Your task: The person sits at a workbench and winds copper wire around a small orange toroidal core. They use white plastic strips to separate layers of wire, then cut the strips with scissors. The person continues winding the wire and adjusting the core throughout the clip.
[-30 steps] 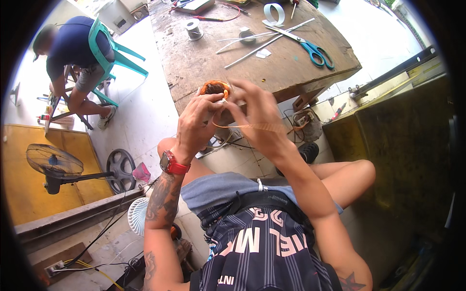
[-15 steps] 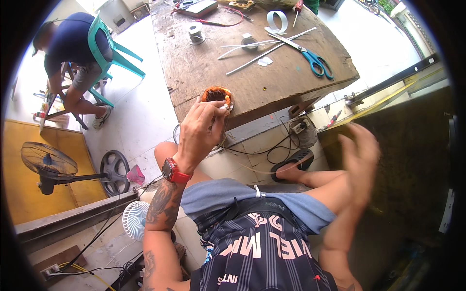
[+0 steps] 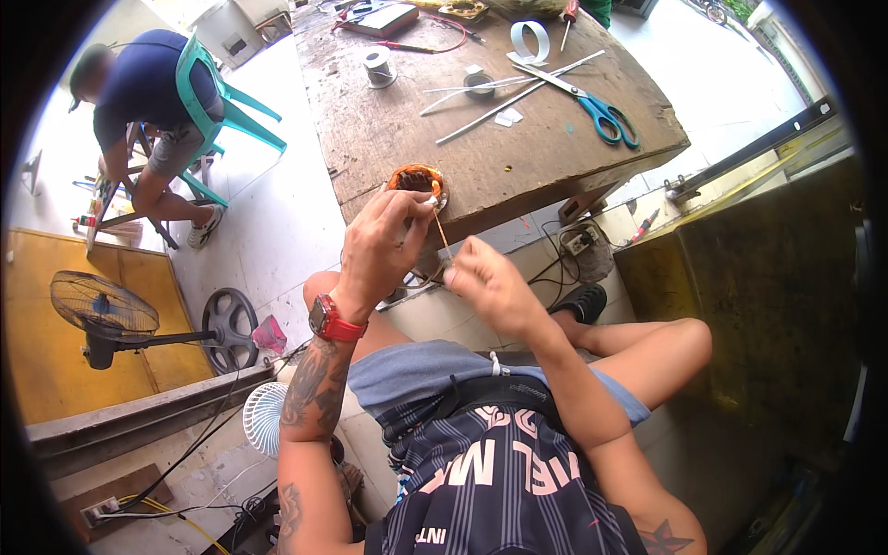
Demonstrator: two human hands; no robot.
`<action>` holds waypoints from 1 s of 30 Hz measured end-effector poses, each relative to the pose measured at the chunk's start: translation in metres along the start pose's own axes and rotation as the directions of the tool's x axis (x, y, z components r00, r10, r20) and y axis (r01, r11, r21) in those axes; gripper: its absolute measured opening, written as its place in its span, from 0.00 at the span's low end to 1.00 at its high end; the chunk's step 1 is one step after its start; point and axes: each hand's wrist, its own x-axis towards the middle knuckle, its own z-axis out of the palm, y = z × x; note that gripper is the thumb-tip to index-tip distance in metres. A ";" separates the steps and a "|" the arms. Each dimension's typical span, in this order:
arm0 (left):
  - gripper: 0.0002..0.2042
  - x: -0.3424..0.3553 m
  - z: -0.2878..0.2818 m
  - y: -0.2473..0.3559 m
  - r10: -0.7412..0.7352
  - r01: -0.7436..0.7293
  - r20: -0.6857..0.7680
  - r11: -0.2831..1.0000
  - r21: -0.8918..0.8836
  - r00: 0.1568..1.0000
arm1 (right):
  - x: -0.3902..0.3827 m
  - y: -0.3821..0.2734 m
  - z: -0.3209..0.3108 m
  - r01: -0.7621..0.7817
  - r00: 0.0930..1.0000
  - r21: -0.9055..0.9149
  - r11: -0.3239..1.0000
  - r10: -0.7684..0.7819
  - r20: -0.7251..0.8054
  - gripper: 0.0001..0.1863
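An orange-wound motor stator rests at the near edge of the wooden table, dark inside its ring. My left hand, with a red watch at the wrist, is closed at the stator's near rim. Its thumb and fingers pinch by a small white piece there. A thin copper-coloured strand runs down from that spot to my right hand. The right fingers are pinched together on the strand, just below and right of the stator. Part of the stator is hidden behind my left fingers.
Blue-handled scissors, pale strips, a tape roll and a solder spool lie farther back on the table. A person sits on a green chair at left. A black fan stands below them.
My right hand has swung in from the far right to near the stator and now pinches the strand, pulled straighter. My right leg has shifted; the left hand stays at the rim.
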 end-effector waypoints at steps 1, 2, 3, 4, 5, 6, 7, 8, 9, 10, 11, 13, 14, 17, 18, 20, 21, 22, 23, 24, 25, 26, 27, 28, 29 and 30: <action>0.08 0.001 -0.001 0.000 -0.002 0.002 0.006 1.000 -0.001 1.000 | -0.006 -0.007 -0.001 0.285 0.948 -0.200 0.937 -0.307 -0.085 0.13; 0.08 0.001 -0.002 0.002 -0.011 0.011 0.008 1.000 -0.005 1.000 | -0.014 -0.013 -0.002 0.433 0.840 -0.437 0.788 -0.529 -0.121 0.13; 0.08 0.001 -0.003 0.003 -0.036 0.036 0.022 0.999 -0.013 0.999 | -0.019 -0.017 -0.004 0.522 0.765 -0.526 0.671 -0.642 -0.059 0.13; 0.07 0.001 -0.003 0.005 -0.061 0.062 0.031 0.998 -0.023 0.998 | -0.025 -0.020 -0.004 0.605 0.714 -0.469 0.643 -0.699 -0.038 0.14; 0.07 0.002 -0.004 0.005 -0.071 0.072 0.026 0.997 -0.019 0.997 | -0.026 -0.021 -0.008 0.669 0.724 -0.267 0.693 -0.690 0.023 0.15; 0.08 0.002 -0.003 0.006 -0.174 0.177 0.048 0.983 -0.049 0.983 | -0.029 -0.020 -0.004 0.613 0.790 -0.032 0.790 -0.613 0.012 0.15; 0.08 0.003 -0.004 0.005 -0.170 0.173 0.051 0.983 -0.054 0.984 | -0.028 -0.018 -0.005 0.557 0.830 0.055 0.829 -0.553 -0.067 0.16; 0.08 0.003 -0.004 0.004 -0.169 0.172 0.052 0.983 -0.059 0.984 | -0.026 -0.015 -0.003 0.412 0.906 0.185 0.892 -0.379 -0.188 0.17; 0.08 0.003 -0.004 0.003 -0.167 0.170 0.047 0.983 -0.067 0.985 | -0.025 -0.011 0.000 0.296 0.939 0.315 0.902 -0.216 -0.266 0.18; 0.07 0.004 -0.005 0.000 -0.100 0.102 0.049 0.994 -0.042 0.994 | -0.018 -0.006 0.000 0.051 0.941 0.273 0.961 0.046 -0.336 0.21; 0.07 0.004 -0.004 -0.004 -0.059 0.060 0.042 0.997 -0.041 0.997 | -0.014 -0.002 0.001 0.053 0.939 0.235 0.971 0.032 -0.343 0.21; 0.06 0.005 -0.003 -0.010 0.062 -0.062 0.000 0.998 -0.024 0.998 | -0.008 0.007 0.001 -0.070 0.930 0.159 0.985 0.122 -0.345 0.21; 0.07 0.005 -0.002 -0.012 0.072 -0.072 0.000 0.997 -0.015 0.997 | -0.007 0.010 0.000 -0.047 0.954 0.049 0.998 0.059 -0.294 0.21; 0.07 0.004 0.001 -0.017 0.093 -0.094 -0.009 0.996 -0.005 0.996 | -0.005 0.024 0.000 0.039 0.961 0.048 0.998 -0.024 -0.276 0.22; 0.07 0.004 0.002 -0.017 0.081 -0.082 -0.013 0.997 -0.012 0.997 | -0.001 0.031 0.002 -0.008 0.959 0.074 0.997 0.028 -0.280 0.21; 0.07 0.004 0.002 -0.016 0.052 -0.052 -0.006 0.998 -0.044 0.999 | 0.011 0.045 0.008 -0.066 0.955 0.101 0.993 0.092 -0.281 0.21; 0.07 0.003 0.002 -0.014 0.037 -0.037 -0.012 0.998 -0.059 0.999 | 0.015 0.052 0.010 -0.006 0.959 0.141 0.990 0.046 -0.279 0.20; 0.07 0.003 0.001 -0.013 0.024 -0.025 -0.017 0.997 -0.067 1.000 | 0.016 0.059 0.009 0.018 0.958 0.175 0.984 0.034 -0.286 0.19; 0.06 0.003 0.000 -0.011 -0.006 0.005 -0.010 0.997 -0.083 1.000 | 0.016 0.063 0.005 0.065 0.960 0.221 0.973 0.000 -0.281 0.18; 0.06 0.003 -0.002 -0.009 -0.037 0.037 -0.001 0.995 -0.098 0.999 | 0.007 0.065 -0.007 0.049 0.964 0.295 0.954 0.033 -0.265 0.15; 0.06 0.003 -0.003 -0.006 -0.078 0.079 0.017 0.992 -0.103 0.997 | -0.003 0.064 -0.025 0.080 0.957 0.378 0.922 0.035 -0.287 0.13; 0.08 0.003 -0.005 -0.005 -0.066 0.070 0.046 0.993 -0.095 0.997 | -0.026 0.059 -0.049 0.243 0.948 0.600 0.762 -0.055 -0.313 0.12; 0.06 0.004 -0.008 -0.004 -0.154 0.165 0.072 0.967 -0.193 0.985 | -0.048 0.052 -0.082 0.400 0.906 0.605 0.688 -0.199 -0.374 0.12; 0.05 0.006 -0.012 -0.003 -0.229 0.249 0.101 0.929 -0.273 0.968 | -0.078 0.039 -0.120 0.425 0.888 0.641 0.639 -0.154 -0.434 0.11; 0.03 0.009 -0.017 -0.004 -0.281 0.311 0.135 0.882 -0.354 0.950 | -0.108 0.027 -0.154 0.512 0.859 0.755 0.410 -0.217 -0.464 0.09; 0.07 0.015 -0.019 -0.007 -0.341 0.322 0.056 0.802 -0.503 0.938 | -0.146 0.011 -0.186 0.540 0.842 0.769 0.342 -0.205 -0.500 0.08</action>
